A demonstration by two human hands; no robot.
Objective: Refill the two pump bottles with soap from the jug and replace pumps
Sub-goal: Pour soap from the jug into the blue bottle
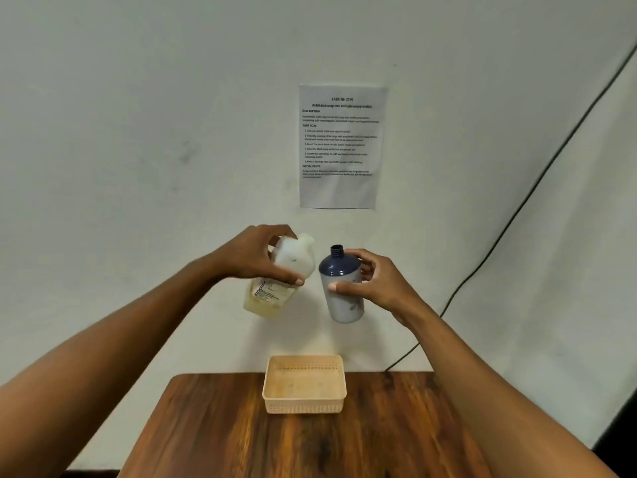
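Blue-topped bottle (343, 300): near upright, neck open.
Jug (293, 263): tilted, spout up-right, just left of bottle neck.
Left grip (255, 253): curled round jug.
Right grip (375, 284): curled round bottle.

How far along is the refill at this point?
Done: the pump is off the blue-topped bottle; its neck stands open. In hand: the left hand holds the jug tilted toward that bottle, which the right hand holds beside it; no soap is seen flowing. Left: filling, refitting the pump, then the second bottle, which is out of view, as are the pumps. The basket holds no bottle.
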